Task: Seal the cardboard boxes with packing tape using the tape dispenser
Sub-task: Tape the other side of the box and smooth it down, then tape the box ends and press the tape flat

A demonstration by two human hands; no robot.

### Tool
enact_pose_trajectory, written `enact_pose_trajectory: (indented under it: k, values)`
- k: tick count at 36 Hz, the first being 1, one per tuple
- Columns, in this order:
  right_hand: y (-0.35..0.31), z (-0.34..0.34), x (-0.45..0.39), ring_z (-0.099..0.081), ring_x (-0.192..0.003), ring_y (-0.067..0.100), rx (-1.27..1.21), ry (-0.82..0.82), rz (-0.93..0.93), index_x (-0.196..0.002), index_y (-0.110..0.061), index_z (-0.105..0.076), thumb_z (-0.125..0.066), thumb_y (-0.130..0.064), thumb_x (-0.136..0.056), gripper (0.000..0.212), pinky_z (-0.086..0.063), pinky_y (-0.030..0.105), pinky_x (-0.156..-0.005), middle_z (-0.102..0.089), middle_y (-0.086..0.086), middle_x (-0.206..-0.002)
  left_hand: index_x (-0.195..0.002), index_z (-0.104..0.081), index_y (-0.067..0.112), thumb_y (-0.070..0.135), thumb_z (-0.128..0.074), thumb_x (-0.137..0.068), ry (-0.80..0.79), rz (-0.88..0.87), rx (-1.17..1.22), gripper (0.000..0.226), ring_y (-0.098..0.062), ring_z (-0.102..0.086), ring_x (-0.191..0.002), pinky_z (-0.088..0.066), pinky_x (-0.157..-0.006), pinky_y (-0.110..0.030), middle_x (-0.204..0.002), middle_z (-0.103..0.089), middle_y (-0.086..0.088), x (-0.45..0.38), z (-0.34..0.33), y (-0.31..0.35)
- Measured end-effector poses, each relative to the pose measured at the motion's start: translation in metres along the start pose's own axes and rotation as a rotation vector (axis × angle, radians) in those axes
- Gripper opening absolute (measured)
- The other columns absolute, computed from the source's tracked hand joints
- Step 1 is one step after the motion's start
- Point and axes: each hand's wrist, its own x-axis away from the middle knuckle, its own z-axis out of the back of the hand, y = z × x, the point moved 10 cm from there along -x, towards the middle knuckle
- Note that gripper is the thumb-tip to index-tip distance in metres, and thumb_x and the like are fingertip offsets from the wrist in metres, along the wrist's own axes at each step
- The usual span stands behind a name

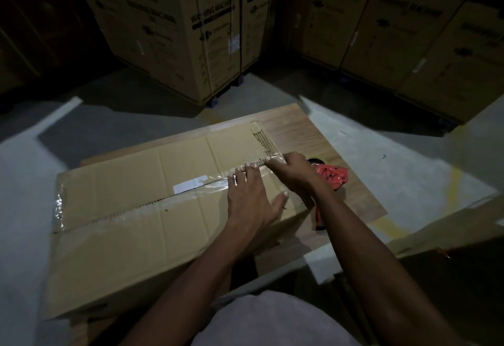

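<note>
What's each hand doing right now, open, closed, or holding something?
Left hand: open, fingers flat, pressing the tape onto the cardboard box.
Right hand: fingers curled at the tape's end on the box edge; grip cannot be told.

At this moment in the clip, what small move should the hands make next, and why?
Probably slide the left hand along the tape toward the box end, pressing it flat. The strip looks wrinkled over the seam, the right hand holds its end at the edge, and the tape dispenser lies set down beside the box.
</note>
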Motion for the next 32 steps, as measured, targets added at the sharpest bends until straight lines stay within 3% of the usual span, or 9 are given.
enact_pose_trajectory:
  k: [6,10,13,17,21,23,25,27,32]
  values:
    - [0.008,0.006,-0.002,-0.057,-0.056,0.023,-0.05,0.084,-0.036,-0.055,-0.019,-0.051,-0.036,-0.061,-0.101,0.064,-0.041,0.036,-0.057,-0.056,-0.001,-0.054,-0.16,-0.012,0.003,0.077,-0.03,-0.092,-0.034,-0.007,-0.039,0.102,-0.036,-0.017,-0.153,-0.012,-0.125,-0.05,-0.166,-0.018,-0.019,-0.001,0.003,0.001]
    - [0.019,0.02,0.012,-0.063,-0.06,0.016,-0.191,0.296,-0.065,-0.071,-0.012,-0.072,-0.028,-0.064,-0.104,0.075,-0.046,0.034,-0.061,-0.069,-0.001,-0.065,-0.159,-0.017,0.002,0.079,-0.03,-0.09,-0.044,0.031,-0.05,0.105,-0.038,-0.02,-0.151,-0.015,-0.124,-0.052,-0.165,-0.022,-0.02,-0.002,0.006,0.004]
    - [0.042,0.037,0.025,-0.071,-0.069,0.004,-0.307,0.474,-0.146,-0.095,-0.013,-0.08,-0.039,-0.051,-0.107,0.058,-0.052,0.028,-0.066,-0.076,-0.007,-0.078,-0.159,-0.015,-0.001,0.087,-0.024,-0.086,-0.078,0.096,-0.058,0.115,-0.042,-0.016,-0.152,-0.015,-0.122,-0.055,-0.165,-0.019,-0.023,-0.004,0.004,0.007]
    - [0.084,0.032,0.049,-0.07,-0.06,0.003,-0.448,0.526,-0.274,-0.097,-0.018,-0.076,-0.048,-0.032,-0.108,0.034,-0.054,0.03,-0.061,-0.075,-0.01,-0.077,-0.155,-0.021,-0.006,0.095,-0.024,-0.079,-0.103,0.158,-0.118,0.126,-0.047,-0.022,-0.148,-0.023,-0.119,-0.057,-0.161,-0.024,-0.027,-0.006,0.003,0.014]
    - [0.128,0.022,0.083,-0.067,-0.08,0.021,-0.362,0.549,-0.404,-0.09,-0.024,-0.072,-0.055,-0.026,-0.102,0.021,-0.04,0.027,-0.064,-0.072,-0.006,-0.083,-0.155,-0.02,-0.007,0.092,-0.034,-0.08,-0.135,0.196,-0.11,0.125,-0.048,-0.021,-0.148,-0.023,-0.118,-0.057,-0.162,-0.021,-0.028,-0.012,0.001,0.017]
    - [0.146,0.02,0.095,-0.063,-0.09,0.031,-0.315,0.536,-0.46,-0.084,-0.029,-0.06,-0.059,-0.023,-0.098,0.015,-0.038,0.032,-0.068,-0.063,-0.008,-0.082,-0.155,-0.019,-0.007,0.091,-0.034,-0.081,-0.145,0.215,-0.117,0.124,-0.049,-0.02,-0.149,-0.024,-0.118,-0.057,-0.163,-0.019,-0.028,-0.014,0.001,0.018]
    - [0.165,0.016,0.101,-0.063,-0.099,0.037,-0.288,0.477,-0.532,-0.101,-0.022,-0.06,-0.062,-0.024,-0.097,0.005,-0.042,0.035,-0.077,-0.068,0.007,-0.096,-0.155,-0.018,-0.009,0.092,-0.029,-0.082,-0.148,0.241,-0.129,0.125,-0.051,-0.019,-0.148,-0.024,-0.117,-0.059,-0.162,-0.018,-0.03,-0.015,0.0,0.021]
    - [0.18,0.011,0.099,-0.062,-0.106,0.041,-0.239,0.398,-0.576,-0.118,-0.012,-0.059,-0.064,-0.026,-0.096,0.026,-0.05,0.041,-0.086,-0.067,0.019,-0.11,-0.154,-0.016,-0.011,0.094,-0.026,-0.079,-0.15,0.275,-0.121,0.13,-0.053,-0.018,-0.148,-0.024,-0.116,-0.06,-0.162,-0.017,-0.032,-0.014,0.0,0.024]
    - [0.202,-0.01,0.083,-0.065,-0.104,0.04,-0.183,0.154,-0.619,-0.111,0.003,-0.062,-0.071,-0.022,-0.095,0.031,-0.053,0.043,-0.088,-0.067,0.024,-0.107,-0.157,-0.019,0.0,0.095,-0.032,-0.076,-0.135,0.332,-0.068,0.125,-0.052,-0.016,-0.148,-0.024,-0.117,-0.06,-0.163,-0.016,-0.029,-0.02,-0.004,0.025]
